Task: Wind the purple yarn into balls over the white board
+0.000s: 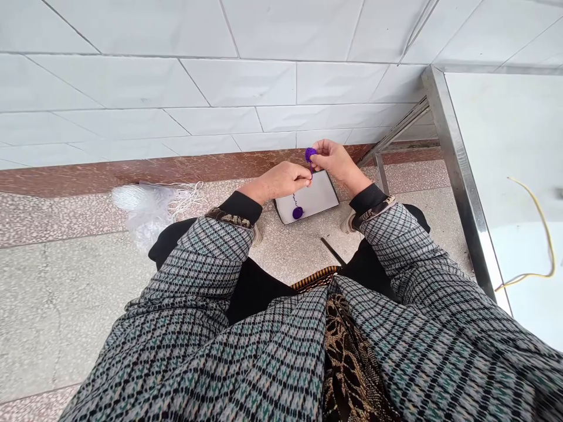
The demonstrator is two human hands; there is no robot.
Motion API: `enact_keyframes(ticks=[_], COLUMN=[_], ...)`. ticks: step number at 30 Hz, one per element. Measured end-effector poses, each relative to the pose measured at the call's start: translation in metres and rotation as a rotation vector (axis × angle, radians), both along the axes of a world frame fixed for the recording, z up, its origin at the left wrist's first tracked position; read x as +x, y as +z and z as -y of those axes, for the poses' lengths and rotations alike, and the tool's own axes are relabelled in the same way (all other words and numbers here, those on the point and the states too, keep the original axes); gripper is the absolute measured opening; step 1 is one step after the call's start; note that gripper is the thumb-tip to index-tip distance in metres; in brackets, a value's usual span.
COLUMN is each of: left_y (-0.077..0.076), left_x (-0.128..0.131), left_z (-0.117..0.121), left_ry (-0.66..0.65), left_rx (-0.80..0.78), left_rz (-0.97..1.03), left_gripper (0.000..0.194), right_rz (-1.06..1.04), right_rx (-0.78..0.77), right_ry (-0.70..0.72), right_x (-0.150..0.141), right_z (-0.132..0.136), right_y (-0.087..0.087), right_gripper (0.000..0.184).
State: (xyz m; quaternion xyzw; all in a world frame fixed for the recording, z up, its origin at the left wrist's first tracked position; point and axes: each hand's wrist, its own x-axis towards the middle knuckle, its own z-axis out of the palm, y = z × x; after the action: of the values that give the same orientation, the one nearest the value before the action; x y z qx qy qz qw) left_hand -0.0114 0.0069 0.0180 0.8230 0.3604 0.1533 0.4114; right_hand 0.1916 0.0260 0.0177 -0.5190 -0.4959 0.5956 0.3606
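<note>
My right hand [338, 160] is closed, pinching a small round purple yarn piece [310, 153] between thumb and fingers. From that piece a purple strand runs down to my left hand [285, 178], whose fingertips are pressed together on it. Below the hands a flat white box or board [319, 198] with dark edges lies on the floor. On it rests a second round purple yarn bundle [298, 213], with a wavy strand leading up from it towards my left hand. Whether the round piece is wound or crocheted is too small to tell.
A clear plastic bag [149, 214] with white cord [189, 198] lies on the floor at left. A metal-framed table [461, 158] stands at right, with a yellow cord [545, 228] on its top. White wall tiles [250, 82] rise in front. A dark stick-like object [333, 251] lies between my legs.
</note>
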Motion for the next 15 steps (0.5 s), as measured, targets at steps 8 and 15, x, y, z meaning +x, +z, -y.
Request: enact_keyframes(ticks=[8, 15], left_y=[0.006, -0.007], left_x=[-0.011, -0.008], left_z=[-0.010, -0.013], left_ry=[0.249, 0.327], left_rx=[0.136, 0.039], left_rz=[0.094, 0.034], left_gripper=[0.022, 0.023], right_rz=[0.154, -0.146], right_rx=[-0.056, -0.077], right_ry=[0.333, 0.258], right_x=[0.002, 0.000], right_z=[0.007, 0.011], right_y=[0.004, 0.014], right_gripper=[0.032, 0.033])
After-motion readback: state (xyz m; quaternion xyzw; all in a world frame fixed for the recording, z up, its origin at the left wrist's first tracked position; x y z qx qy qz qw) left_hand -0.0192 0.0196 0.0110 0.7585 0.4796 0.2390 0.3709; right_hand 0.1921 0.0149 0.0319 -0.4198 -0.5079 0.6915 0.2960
